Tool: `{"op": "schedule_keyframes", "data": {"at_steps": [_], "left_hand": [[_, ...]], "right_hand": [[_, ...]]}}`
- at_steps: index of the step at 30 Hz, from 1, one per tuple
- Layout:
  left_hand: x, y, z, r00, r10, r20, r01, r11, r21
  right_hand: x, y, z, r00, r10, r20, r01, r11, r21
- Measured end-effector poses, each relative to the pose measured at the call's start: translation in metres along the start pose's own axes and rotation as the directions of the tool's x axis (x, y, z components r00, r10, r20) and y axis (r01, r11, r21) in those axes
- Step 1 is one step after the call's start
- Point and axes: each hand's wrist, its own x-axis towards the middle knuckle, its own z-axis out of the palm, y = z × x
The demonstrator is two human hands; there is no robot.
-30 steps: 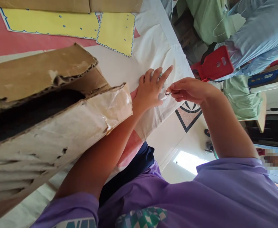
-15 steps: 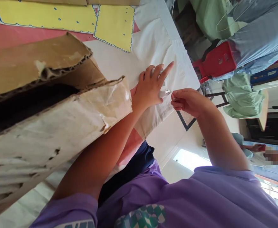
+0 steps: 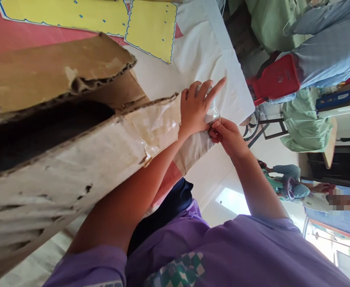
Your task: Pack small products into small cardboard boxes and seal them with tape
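My left hand (image 3: pixel 196 108) lies flat on a white cloth (image 3: pixel 192 52), fingers stretched out and spread, pressing the cloth near the table's edge. A small white piece with a metal tip (image 3: pixel 213 116) pokes out between my two hands. My right hand (image 3: pixel 226 135) is pinched closed on that piece, its fingertips touching the thumb side of my left hand. What the piece is I cannot make out. Both forearms reach out from my purple shirt at the bottom.
A large torn cardboard box (image 3: pixel 58 131) fills the left, close to my left forearm. Yellow sheets with blue edging (image 3: pixel 152 30) lie on the red table top (image 3: pixel 19 38) behind. A red plastic chair (image 3: pixel 278 77) and seated people in blue and green are at the right.
My right hand has moved left and down from free space until it touches my left hand at the cloth's edge. My left hand has stayed flat on the cloth.
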Motion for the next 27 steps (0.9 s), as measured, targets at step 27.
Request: {"op": "schedule_keyframes", "data": {"at_steps": [27], "left_hand": [[0.009,-0.001,0.021,1.000,-0.008,-0.030,0.007,0.999,-0.040]], "right_hand": [[0.004,0.015,-0.009,0.999,-0.043,0.000,0.043,0.993,-0.106]]}}
